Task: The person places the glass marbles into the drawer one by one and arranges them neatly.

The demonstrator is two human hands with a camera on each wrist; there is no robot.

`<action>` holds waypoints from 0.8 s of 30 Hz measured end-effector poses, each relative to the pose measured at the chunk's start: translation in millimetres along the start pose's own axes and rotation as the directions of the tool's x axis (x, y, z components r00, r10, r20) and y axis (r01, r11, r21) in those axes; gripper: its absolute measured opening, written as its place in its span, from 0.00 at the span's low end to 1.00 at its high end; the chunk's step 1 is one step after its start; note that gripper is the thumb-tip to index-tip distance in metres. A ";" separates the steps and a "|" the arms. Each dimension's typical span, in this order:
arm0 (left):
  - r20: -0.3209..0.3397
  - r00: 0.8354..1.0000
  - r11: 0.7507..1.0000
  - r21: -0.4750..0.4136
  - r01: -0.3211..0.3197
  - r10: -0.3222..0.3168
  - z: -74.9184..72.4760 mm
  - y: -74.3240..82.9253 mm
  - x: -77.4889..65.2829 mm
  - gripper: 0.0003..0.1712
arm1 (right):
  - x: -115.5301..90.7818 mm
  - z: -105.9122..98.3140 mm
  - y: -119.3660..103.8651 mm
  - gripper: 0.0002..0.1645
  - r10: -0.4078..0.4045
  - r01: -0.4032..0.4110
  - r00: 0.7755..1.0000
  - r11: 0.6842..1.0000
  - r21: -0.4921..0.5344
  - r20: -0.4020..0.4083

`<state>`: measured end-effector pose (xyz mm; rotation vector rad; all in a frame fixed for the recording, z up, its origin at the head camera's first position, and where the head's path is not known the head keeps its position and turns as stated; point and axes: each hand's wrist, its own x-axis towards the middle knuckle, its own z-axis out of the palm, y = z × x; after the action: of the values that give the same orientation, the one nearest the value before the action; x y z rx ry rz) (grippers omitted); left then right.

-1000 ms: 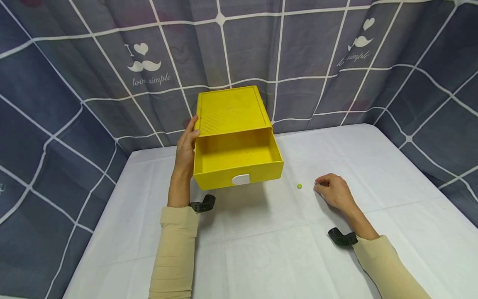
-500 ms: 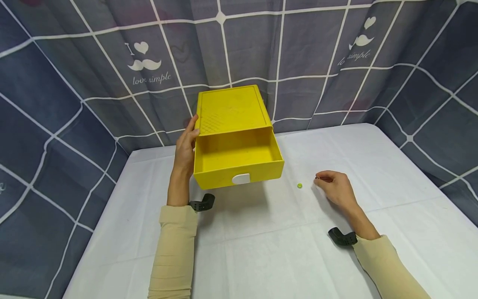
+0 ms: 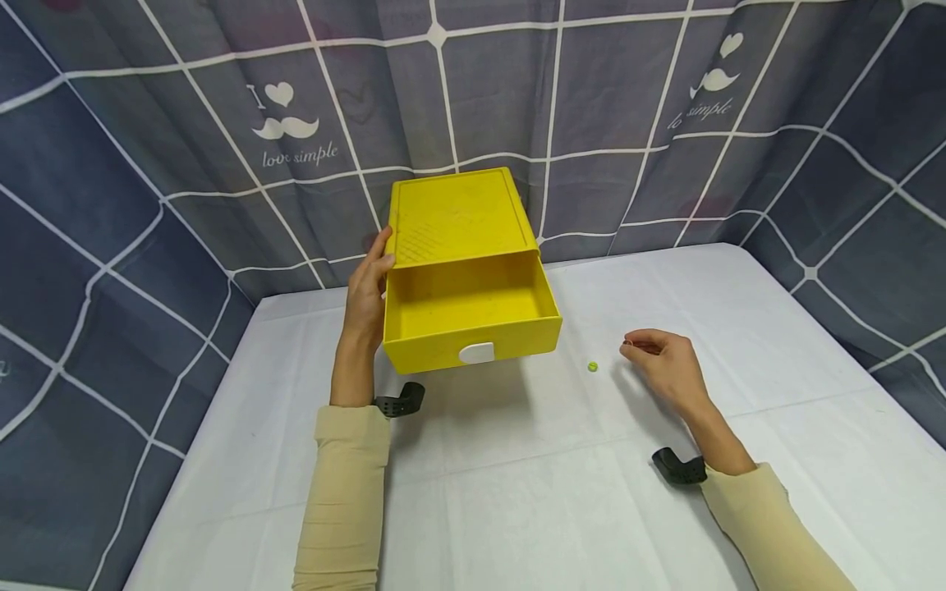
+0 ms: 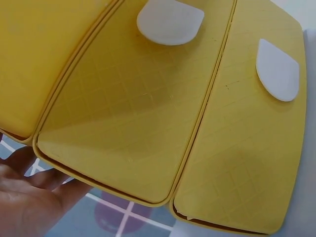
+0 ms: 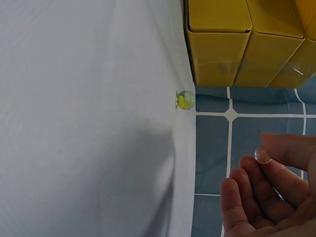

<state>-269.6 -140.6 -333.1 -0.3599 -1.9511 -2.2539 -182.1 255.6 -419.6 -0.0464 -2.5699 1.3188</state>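
Note:
A yellow drawer cabinet [image 3: 458,217] stands on the table with its top drawer [image 3: 473,305] pulled out. Nothing shows inside that drawer. My left hand [image 3: 365,295] lies along the cabinet's left side, fingers mostly straight, thumb near the front edge. In the left wrist view its fingers [image 4: 52,178] press against the casing from the side. Raised over the table at the right, my right hand [image 3: 668,369] pinches a small clear glass marble [image 5: 262,156] between thumb and index finger. On the cloth between that hand and the cabinet sits a green-and-yellow glass marble [image 3: 593,367].
Two closed drawers, each with a white handle [image 4: 170,22], show below the pulled-out one. A white cloth [image 3: 502,501] covers the table. A grey checked curtain [image 3: 606,98] hangs behind and along both sides.
My right hand has risen a little from the cloth, away from the table, with the clear marble pinched in it. Left hand, cabinet and green-and-yellow marble have stayed in place.

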 end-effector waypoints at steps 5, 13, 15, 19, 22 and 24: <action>0.000 1.000 1.000 0.003 -0.004 0.004 0.0 -0.1 0.0 0.35 | -0.5 -0.8 -4.2 0.17 -0.014 0.014 1.000 1.000 0.007 -0.007; -0.003 1.000 1.000 0.010 -0.008 0.008 0.7 -0.6 -0.3 0.36 | -2.5 -2.8 -11.5 0.18 -0.021 0.021 1.000 0.999 0.038 -0.018; -0.003 1.000 1.000 0.010 -0.010 0.010 0.9 -0.6 -0.6 0.36 | -3.2 -3.4 -13.8 0.18 -0.022 0.023 1.000 0.999 0.043 -0.018; 0.002 1.000 1.000 0.005 -0.015 0.015 1.2 -1.0 -0.9 0.36 | -4.8 -4.8 -19.0 0.18 -0.032 0.033 0.999 0.998 0.045 -0.027; 0.005 1.000 1.000 -0.002 -0.013 0.013 1.2 -1.3 -0.7 0.36 | -5.7 -5.9 -23.6 0.17 -0.051 0.053 0.998 0.998 0.046 -0.042; 0.001 1.000 1.000 -0.001 -0.009 0.009 1.2 -1.2 -0.7 0.36 | -6.1 -6.4 -26.7 0.16 -0.066 0.069 0.997 0.996 0.049 -0.051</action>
<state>-269.1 -139.2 -334.3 -0.3695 -1.9447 -2.2504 -172.4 244.1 -395.9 0.0173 -2.4740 1.3401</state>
